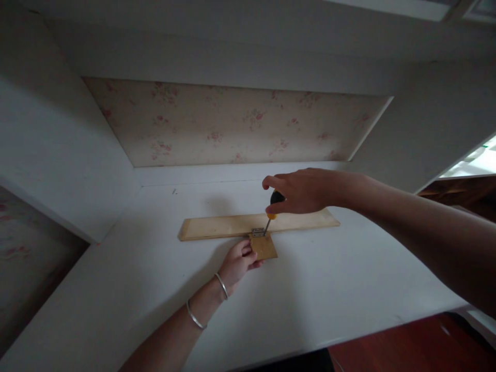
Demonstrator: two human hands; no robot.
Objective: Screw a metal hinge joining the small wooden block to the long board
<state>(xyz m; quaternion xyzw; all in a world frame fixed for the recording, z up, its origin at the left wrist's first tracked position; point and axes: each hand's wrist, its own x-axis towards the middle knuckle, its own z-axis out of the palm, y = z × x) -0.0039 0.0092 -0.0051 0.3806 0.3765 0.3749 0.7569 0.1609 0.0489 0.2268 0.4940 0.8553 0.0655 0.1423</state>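
Note:
My right hand (296, 191) is closed around the black and yellow handle of a screwdriver (272, 214). Its shaft slants down and the tip meets a small metal hinge (258, 232). The hinge lies across the joint between a long pale wooden board (220, 225) and a small square wooden block (265, 248). At the block's left edge, my left hand (238, 262) grips it with bent fingers. Whether a screw sits under the tip is too small to tell. Two silver bangles (220, 285) circle my left wrist and forearm.
A white tabletop (155, 289) carries the work, with white panels (58, 134) at the left and right. Behind it is flowered wallpaper (232, 124). Small bits (174, 191) lie near the back left. A reddish floor (418, 346) shows beyond the front edge.

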